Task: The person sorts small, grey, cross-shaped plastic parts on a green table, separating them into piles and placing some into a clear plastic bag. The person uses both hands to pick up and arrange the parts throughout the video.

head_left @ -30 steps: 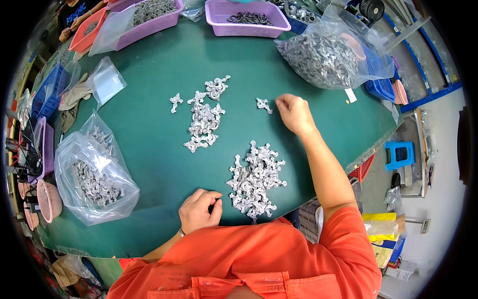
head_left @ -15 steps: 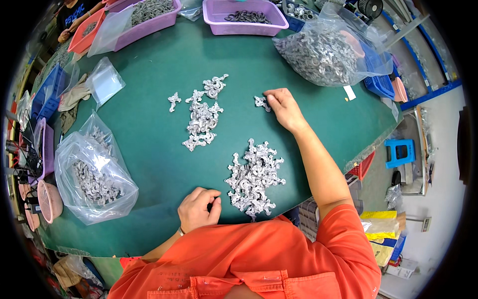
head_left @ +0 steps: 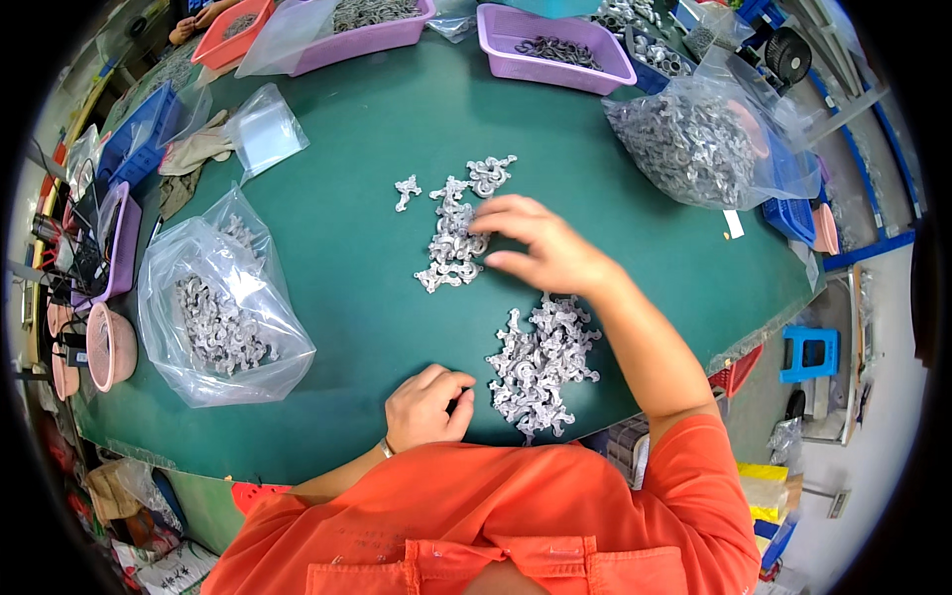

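Reaching over the table, my right hand (head_left: 540,246) is open, its fingers apart at the right side of a long cluster of small grey cast-metal parts (head_left: 451,228). Its fingertips cover part of that cluster. My left hand (head_left: 428,407) rests on the table near my body, fingers curled in, with nothing seen in it. Just right of it lies a larger heap of the same metal parts (head_left: 543,367). One single metal part (head_left: 408,191) lies apart at the upper left, and a small group of metal parts (head_left: 490,175) sits above the cluster.
A clear plastic bag (head_left: 223,307) of metal parts lies at left; a fuller bag (head_left: 684,139) stands at the far right. Purple trays (head_left: 555,74) of parts line the far edge. Gloves (head_left: 193,154) and a flat plastic bag (head_left: 266,134) lie far left. Another person's hands (head_left: 193,22) show at top left.
My right hand has moved left from the small bunch of parts at the right to the long cluster and opened. That bunch no longer lies at the right. The view has shifted; my left hand stays put.
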The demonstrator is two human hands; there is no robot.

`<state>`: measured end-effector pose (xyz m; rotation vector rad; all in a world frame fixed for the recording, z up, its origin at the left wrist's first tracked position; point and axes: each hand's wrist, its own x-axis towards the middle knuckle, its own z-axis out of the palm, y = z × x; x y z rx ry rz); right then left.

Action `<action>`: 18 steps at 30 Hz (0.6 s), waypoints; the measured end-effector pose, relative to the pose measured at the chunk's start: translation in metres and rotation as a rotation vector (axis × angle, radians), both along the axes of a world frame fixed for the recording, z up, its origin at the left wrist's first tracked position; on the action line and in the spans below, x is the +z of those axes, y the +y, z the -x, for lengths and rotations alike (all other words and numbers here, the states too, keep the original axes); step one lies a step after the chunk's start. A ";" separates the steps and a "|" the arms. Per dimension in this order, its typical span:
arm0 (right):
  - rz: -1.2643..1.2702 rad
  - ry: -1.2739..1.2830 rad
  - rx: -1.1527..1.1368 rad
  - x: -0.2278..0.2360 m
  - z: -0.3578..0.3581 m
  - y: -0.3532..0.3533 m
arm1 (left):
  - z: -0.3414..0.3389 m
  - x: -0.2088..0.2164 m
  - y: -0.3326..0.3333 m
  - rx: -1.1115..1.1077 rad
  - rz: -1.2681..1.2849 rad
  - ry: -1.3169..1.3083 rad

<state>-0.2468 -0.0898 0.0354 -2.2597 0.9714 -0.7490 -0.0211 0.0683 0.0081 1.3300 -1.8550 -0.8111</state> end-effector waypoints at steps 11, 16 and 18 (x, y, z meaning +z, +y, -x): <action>0.085 0.218 -0.395 -0.022 0.061 -0.007 | 0.000 -0.002 0.001 0.011 -0.016 -0.033; 0.142 0.052 -0.143 -0.015 -0.004 0.010 | 0.001 -0.002 0.000 0.008 -0.035 -0.017; 0.119 0.121 -0.084 -0.025 -0.011 0.007 | 0.000 -0.002 -0.001 0.005 -0.023 -0.017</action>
